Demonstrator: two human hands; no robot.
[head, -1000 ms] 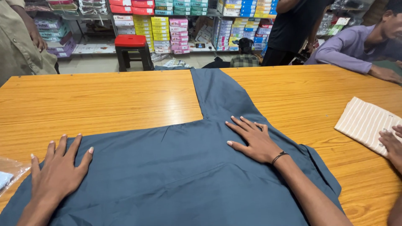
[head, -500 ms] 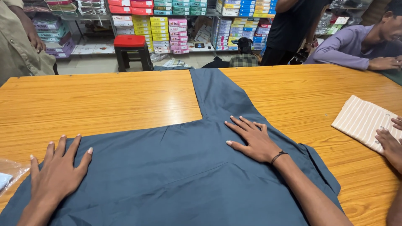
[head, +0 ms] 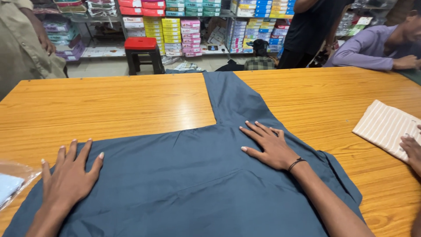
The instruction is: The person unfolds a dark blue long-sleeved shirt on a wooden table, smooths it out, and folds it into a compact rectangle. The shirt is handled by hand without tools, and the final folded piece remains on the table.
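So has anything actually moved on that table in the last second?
Barely. Another person's hand slid a little further onto the striped folded cloth. The left hand and right hand stay flat on the blue-grey fabric, nothing gripped.

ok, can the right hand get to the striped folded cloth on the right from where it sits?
Probably yes. The right hand lies flat and open on the blue-grey fabric, and only bare wooden table separates it from the striped folded cloth. Another person's hand rests on the cloth's near corner, which could hinder it.

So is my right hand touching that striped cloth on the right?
Apart. The head view shows the right hand flat on the blue-grey fabric, bare table between it and the striped cloth.
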